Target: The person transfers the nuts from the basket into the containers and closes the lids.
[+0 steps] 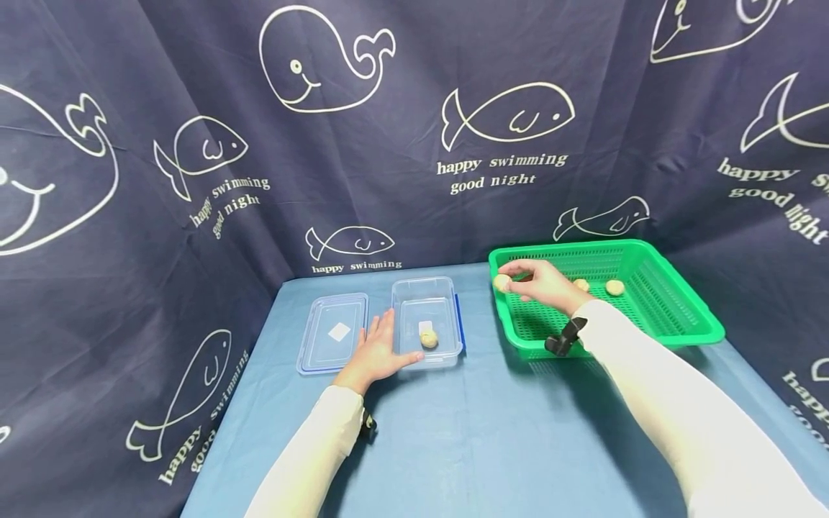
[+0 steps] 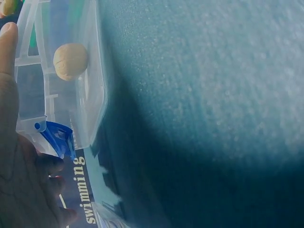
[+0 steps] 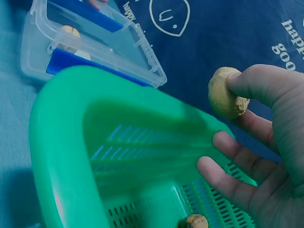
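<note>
Between thumb and index finger, my right hand [image 1: 542,284] pinches a tan walnut [image 3: 225,92] above the left rim of the green basket [image 1: 702,331]. Its other fingers are spread apart in the right wrist view. Two more walnuts [image 1: 614,288] lie in the basket, one partly behind the hand. My left hand [image 1: 376,354] is at the near left side of a clear plastic box [image 1: 424,282], fingers extended and thumb stretched along the near rim. One walnut [image 2: 71,61] sits inside that box, near its front.
A clear lid [image 1: 316,338] with a white label [image 1: 340,332] lies flat left of the box. One blue locking flap [image 1: 460,322] hangs on the box's right side. Behind the blue tabletop [image 1: 453,446] rises a dark curtain [image 1: 414,201] with fish drawings.
</note>
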`<state>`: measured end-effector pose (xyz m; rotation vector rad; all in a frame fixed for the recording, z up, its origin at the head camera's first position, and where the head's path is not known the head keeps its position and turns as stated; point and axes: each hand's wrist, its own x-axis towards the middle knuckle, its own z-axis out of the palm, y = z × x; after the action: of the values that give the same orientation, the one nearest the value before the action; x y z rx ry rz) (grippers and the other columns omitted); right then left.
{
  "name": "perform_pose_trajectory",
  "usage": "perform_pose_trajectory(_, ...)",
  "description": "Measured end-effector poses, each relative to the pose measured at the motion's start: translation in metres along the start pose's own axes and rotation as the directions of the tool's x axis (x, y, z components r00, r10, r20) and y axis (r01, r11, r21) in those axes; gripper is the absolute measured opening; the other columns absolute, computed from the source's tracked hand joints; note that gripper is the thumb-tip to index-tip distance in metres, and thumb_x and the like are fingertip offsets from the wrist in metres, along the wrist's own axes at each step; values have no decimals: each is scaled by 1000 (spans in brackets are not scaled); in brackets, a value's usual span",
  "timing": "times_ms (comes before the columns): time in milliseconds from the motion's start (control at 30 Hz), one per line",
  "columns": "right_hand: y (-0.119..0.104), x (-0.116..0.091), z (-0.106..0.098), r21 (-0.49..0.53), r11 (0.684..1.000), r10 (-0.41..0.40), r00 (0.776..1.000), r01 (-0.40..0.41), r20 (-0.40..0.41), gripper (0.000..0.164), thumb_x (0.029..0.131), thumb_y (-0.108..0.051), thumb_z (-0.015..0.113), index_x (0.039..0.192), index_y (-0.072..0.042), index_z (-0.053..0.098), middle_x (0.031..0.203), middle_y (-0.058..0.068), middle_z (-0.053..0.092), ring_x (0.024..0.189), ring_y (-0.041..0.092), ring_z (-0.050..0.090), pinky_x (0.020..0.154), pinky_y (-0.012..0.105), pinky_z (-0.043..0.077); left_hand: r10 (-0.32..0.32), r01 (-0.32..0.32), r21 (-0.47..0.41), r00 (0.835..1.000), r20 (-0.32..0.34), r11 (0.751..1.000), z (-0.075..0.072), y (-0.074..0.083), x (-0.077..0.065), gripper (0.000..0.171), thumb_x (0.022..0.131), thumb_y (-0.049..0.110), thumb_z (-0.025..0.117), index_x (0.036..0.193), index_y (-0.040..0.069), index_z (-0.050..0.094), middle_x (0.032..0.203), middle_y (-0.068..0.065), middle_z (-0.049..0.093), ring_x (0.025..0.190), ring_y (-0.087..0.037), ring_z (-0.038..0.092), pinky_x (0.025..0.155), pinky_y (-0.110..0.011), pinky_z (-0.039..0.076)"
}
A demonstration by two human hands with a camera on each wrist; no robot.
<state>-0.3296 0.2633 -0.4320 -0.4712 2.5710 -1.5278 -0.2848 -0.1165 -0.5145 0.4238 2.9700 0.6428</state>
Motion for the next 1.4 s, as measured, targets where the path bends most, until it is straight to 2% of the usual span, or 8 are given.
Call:
perform_pose_trajectory(200, -7, 4, 8, 12, 1000, -1, 1000, 1, -3, 43, 97, -20, 71, 136, -5, 61, 136, 20, 60, 106, 30, 67, 78, 38, 60, 3, -2, 54, 1000, -6, 999, -1, 2, -2, 124, 79, 78, 64, 163, 5, 9, 168, -19, 14, 155, -38, 7, 121, -62, 6)
perform_pose_trajectory(433, -20, 8, 16, 28, 999, -15, 1000, 15, 10, 44, 97, -24, 71, 136, -6, 61, 136, 20, 59, 108, 30, 68, 78, 39, 60, 2, -1, 129, 1000, -7, 992, -5, 5, -1, 122, 79, 78, 63, 162, 5, 11, 168, -20, 2, 155, -36, -3, 121, -62, 3)
perform_pose_trajectory(567, -27, 13, 24, 45, 999, -20, 1000, 19, 15, 43, 97, -23, 70, 135, -7, 62, 135, 19, 60, 106, 29, 68, 81, 48, 60, 2, -1, 150, 1000, -4, 989, -4, 3, 0, 123, 79, 80, 61, 163, 5, 11, 169, -19, 1, 155, -35, -3, 121, -61, 3)
perform_pose_trajectory(800, -37, 21, 41, 103, 995, -19, 999, 14, 46, 41, 97, -19, 70, 135, -6, 62, 135, 20, 58, 114, 41, 64, 87, 58, 56, 2, -5, 173, 1000, 16, 985, -3, 0, 2, 125, 78, 83, 58, 163, 6, 9, 169, -18, 1, 155, -35, -4, 121, -61, 1)
perform_pose_trajectory(967, -42, 24, 53, 117, 993, -34, 998, 28, 49, 41, 96, -19, 71, 133, -6, 63, 133, 19, 60, 112, 39, 65, 86, 54, 57, 21, -21, 206, 1000, 2, 978, -5, 2, 2, 125, 78, 83, 58, 162, 3, 12, 169, -20, 5, 155, -37, -1, 121, -62, 3)
perform_pose_trajectory(1167, -44, 30, 68, 104, 993, -50, 998, 46, 38, 39, 94, -25, 74, 130, -9, 67, 129, 13, 64, 105, 30, 68, 87, 51, 57, 22, -25, 226, 1000, 16, 974, -6, 2, 2, 126, 78, 84, 56, 162, 2, 11, 168, -20, 4, 155, -37, 0, 121, -61, 1)
perform_pose_trajectory(1300, -46, 33, 79, 134, 989, -60, 997, 54, 40, 40, 94, -22, 74, 130, -7, 66, 128, 15, 65, 102, 28, 68, 87, 52, 56, 33, -37, 235, 999, 20, 971, -8, 3, 2, 127, 77, 85, 56, 162, 2, 12, 168, -20, 4, 155, -36, -2, 121, -61, 0)
perform_pose_trajectory(1400, -48, 34, 87, 145, 987, -70, 997, 64, 42, 41, 94, -19, 74, 131, -3, 65, 128, 17, 65, 102, 29, 68, 84, 48, 58, 45, -48, 247, 999, 17, 968, -12, 4, 2, 128, 76, 85, 58, 161, 1, 14, 168, -20, 6, 155, -36, -1, 121, -61, 1)
